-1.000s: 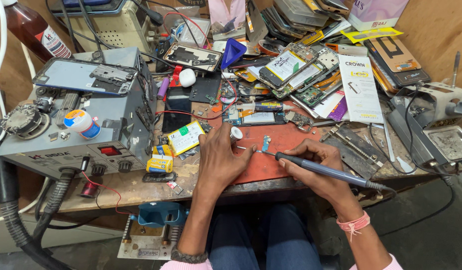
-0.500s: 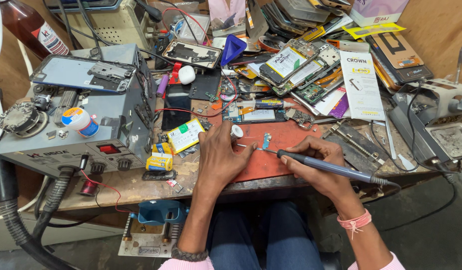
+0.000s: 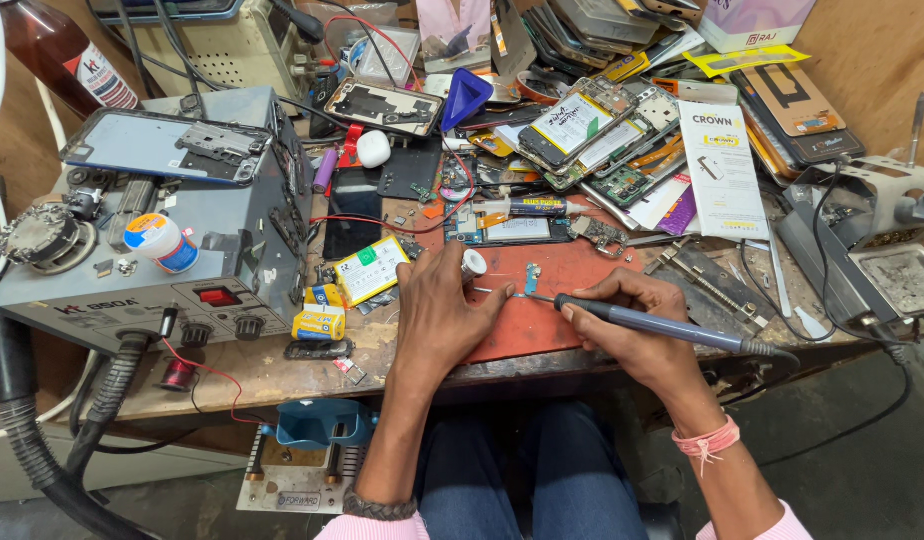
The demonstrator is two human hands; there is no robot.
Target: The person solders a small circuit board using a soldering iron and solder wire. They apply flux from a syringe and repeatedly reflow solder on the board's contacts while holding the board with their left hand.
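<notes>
Small blue flex part (image 3: pixel 531 277) sits on red rubber mat (image 3: pixel 582 310), mid surface, just far of iron tip. Right hand (image 3: pixel 632 325) fingers clenched round dark pen-shaped soldering iron (image 3: pixel 662 325). Left hand (image 3: pixel 444 310) flat on mat, fingers pinching thin solder wire (image 3: pixel 490 291). Grey rework station (image 3: pixel 152 250) far left.

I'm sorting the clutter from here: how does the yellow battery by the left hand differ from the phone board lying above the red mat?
The yellow battery is a plain flat pack, yellow and white with a green sticker; the phone board is a bare frame with blue circuitry and a white panel. The battery lies tilted, left of the left hand; the board lies level, beyond the soldering iron in the right hand. Both lie flat and loose on the bench, untouched.
</notes>
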